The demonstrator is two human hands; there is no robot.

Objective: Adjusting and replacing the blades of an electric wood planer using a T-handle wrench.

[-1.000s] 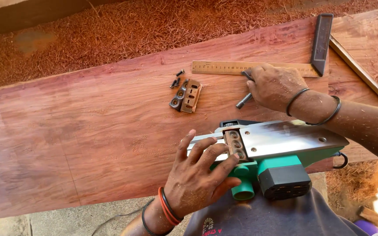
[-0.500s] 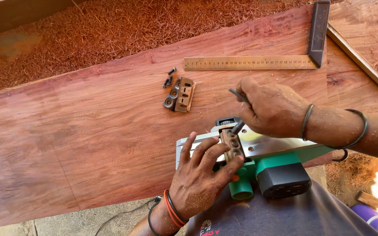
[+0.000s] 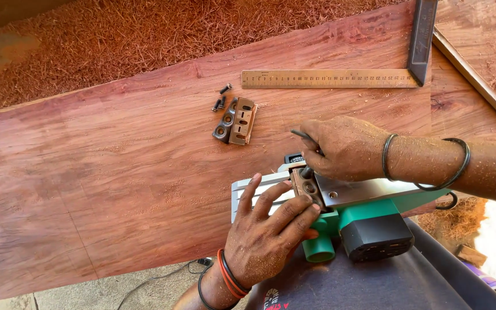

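Reddish plank (image 3: 116,172) (sawdust-strewn): left hand (image 3: 265,235) splayed on green planer (image 3: 351,215), right hand (image 3: 343,149) gripping hex key (image 3: 301,135).

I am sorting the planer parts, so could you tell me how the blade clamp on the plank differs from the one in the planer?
The loose blade clamp lies free on the plank; the fitted clamp sits in the upturned planer. No hand touches the loose one; the left hand steadies the fitted one. Both are brownish metal.
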